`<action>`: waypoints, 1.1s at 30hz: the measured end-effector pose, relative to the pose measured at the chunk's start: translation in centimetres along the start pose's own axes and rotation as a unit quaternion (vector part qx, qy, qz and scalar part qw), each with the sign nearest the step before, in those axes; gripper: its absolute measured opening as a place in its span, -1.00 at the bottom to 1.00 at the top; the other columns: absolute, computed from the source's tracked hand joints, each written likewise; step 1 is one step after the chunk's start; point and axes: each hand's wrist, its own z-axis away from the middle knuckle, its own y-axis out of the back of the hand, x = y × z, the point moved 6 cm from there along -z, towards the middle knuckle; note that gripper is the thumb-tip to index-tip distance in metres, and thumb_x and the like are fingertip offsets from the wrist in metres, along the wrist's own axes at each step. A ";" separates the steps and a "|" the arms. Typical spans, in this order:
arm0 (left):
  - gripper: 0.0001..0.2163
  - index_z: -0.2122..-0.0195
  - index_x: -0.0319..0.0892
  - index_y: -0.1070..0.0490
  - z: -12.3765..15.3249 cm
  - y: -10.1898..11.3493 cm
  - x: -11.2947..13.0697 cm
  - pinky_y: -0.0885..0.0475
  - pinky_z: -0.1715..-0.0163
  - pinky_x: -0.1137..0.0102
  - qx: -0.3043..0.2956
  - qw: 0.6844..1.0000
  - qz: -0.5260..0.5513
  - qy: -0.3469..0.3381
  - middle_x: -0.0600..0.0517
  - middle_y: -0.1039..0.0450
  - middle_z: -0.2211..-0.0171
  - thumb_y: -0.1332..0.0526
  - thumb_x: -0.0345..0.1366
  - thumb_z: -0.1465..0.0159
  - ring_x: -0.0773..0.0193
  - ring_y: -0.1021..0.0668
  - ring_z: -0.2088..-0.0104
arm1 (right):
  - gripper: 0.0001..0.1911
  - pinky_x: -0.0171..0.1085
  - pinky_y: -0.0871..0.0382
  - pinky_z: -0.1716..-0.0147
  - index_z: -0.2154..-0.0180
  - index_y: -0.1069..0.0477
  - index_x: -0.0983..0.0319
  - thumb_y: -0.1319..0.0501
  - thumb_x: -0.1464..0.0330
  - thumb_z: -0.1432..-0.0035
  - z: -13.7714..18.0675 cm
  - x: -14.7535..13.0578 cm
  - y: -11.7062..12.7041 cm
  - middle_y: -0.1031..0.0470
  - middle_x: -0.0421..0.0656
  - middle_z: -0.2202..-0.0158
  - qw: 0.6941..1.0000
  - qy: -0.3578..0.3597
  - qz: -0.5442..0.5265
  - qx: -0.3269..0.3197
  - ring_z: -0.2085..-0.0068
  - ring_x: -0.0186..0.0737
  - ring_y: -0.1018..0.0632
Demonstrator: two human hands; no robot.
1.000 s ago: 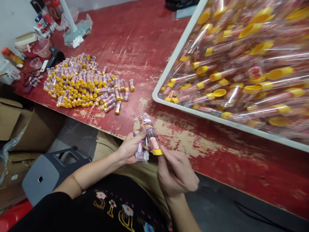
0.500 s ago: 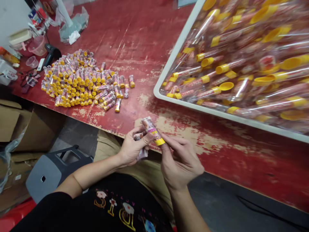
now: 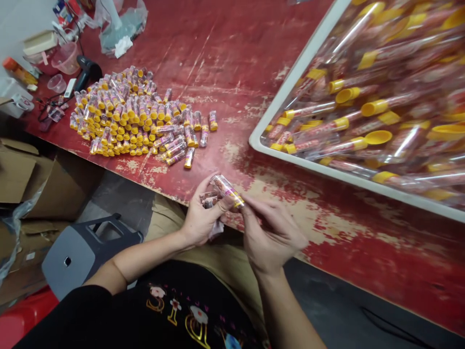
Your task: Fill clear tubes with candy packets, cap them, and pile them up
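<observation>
My left hand (image 3: 201, 213) is closed around a small printed tube (image 3: 225, 186), its thumb pressed on the side. The tube is glossy and clear at the upper end, pink and purple in print, with yellow at the lower end. More printed wrappers (image 3: 209, 199) are tucked in the left palm, partly hidden by the fingers. My right hand (image 3: 271, 232) pinches the tube's lower end between thumb and fingers, covering some of it. Left of the hands, a big pile of like tubes with yellow ends (image 3: 127, 116) lies on the red table (image 3: 232, 87).
A white-rimmed tray (image 3: 256, 138) heaped with longer clear tubes with yellow caps stands at the right. Behind the pile are a black handheld device (image 3: 87, 72), plastic tubs (image 3: 65, 55) and a bag (image 3: 125, 29). A grey stool (image 3: 87, 252) and cardboard boxes (image 3: 51, 189) are below left.
The tube has turned in my fingers; its yellow end shows less and its glossy side more. The table, pile and tray have shifted right in view as my head moved.
</observation>
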 end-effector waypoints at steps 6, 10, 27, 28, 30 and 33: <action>-0.63 -0.08 -0.21 -0.41 -1.7 3.2 -1.4 -0.41 0.47 0.53 0.130 0.971 0.155 0.130 -0.04 -0.63 0.23 -0.38 -0.48 -0.26 0.37 -0.61 0.40 | -0.77 -0.13 -0.57 0.18 0.21 -0.65 0.22 -0.27 0.23 -0.32 -6.3 7.4 -7.1 -0.61 -0.07 0.27 0.998 -0.011 0.053 -0.014 0.24 -0.15 -0.61; -0.54 -0.16 -0.23 -0.43 -2.1 4.3 0.1 -0.56 0.19 0.40 0.112 0.980 0.147 0.072 -0.15 -0.67 0.07 -0.33 -0.60 -0.23 0.22 -0.70 0.16 | -0.77 -0.07 -0.53 0.03 0.18 -0.61 0.25 -0.19 0.32 -0.31 -10.3 10.6 -12.5 -0.60 0.01 0.19 0.989 -0.008 0.097 -0.110 0.16 -0.10 -0.59; -0.55 0.32 -0.28 -0.54 -3.9 2.3 -0.1 -0.54 0.31 0.41 0.127 0.988 0.081 -0.026 0.09 -0.56 0.47 -0.68 -0.21 0.14 0.37 -0.58 0.49 | -0.75 -0.27 -0.44 0.43 0.32 -0.60 0.21 -0.30 0.19 -0.33 -2.2 3.3 -4.3 -0.51 -0.15 0.35 0.979 -0.091 -0.029 -0.179 0.38 -0.28 -0.53; -0.52 0.34 -0.28 -0.53 -4.0 2.3 -0.1 -0.53 0.35 0.42 0.137 0.987 0.071 -0.033 0.09 -0.56 0.48 -0.68 -0.18 0.16 0.38 -0.57 0.50 | -0.75 -0.26 -0.44 0.39 0.34 -0.59 0.21 -0.28 0.22 -0.34 -2.4 2.7 -3.7 -0.50 -0.16 0.36 0.984 -0.063 -0.004 -0.164 0.36 -0.27 -0.53; -0.49 0.36 -0.26 -0.50 -4.2 2.2 -0.2 -0.48 0.45 0.45 0.149 0.987 0.043 -0.035 0.12 -0.52 0.53 -0.68 -0.10 0.18 0.40 -0.52 0.56 | -0.75 -0.25 -0.42 0.35 0.36 -0.56 0.20 -0.27 0.25 -0.36 -3.2 1.8 -2.8 -0.49 -0.16 0.37 0.988 -0.021 0.033 -0.146 0.35 -0.27 -0.52; -0.47 0.43 -0.22 -0.42 -4.5 2.0 0.2 -0.31 0.61 0.52 0.138 0.989 0.003 -0.044 0.20 -0.35 0.63 -0.66 0.01 0.15 0.49 -0.38 0.65 | -0.79 -0.24 -0.40 0.33 0.27 -0.61 0.20 -0.27 0.25 -0.36 -6.9 2.7 -1.4 -0.55 -0.13 0.31 0.986 0.019 0.075 -0.151 0.32 -0.25 -0.53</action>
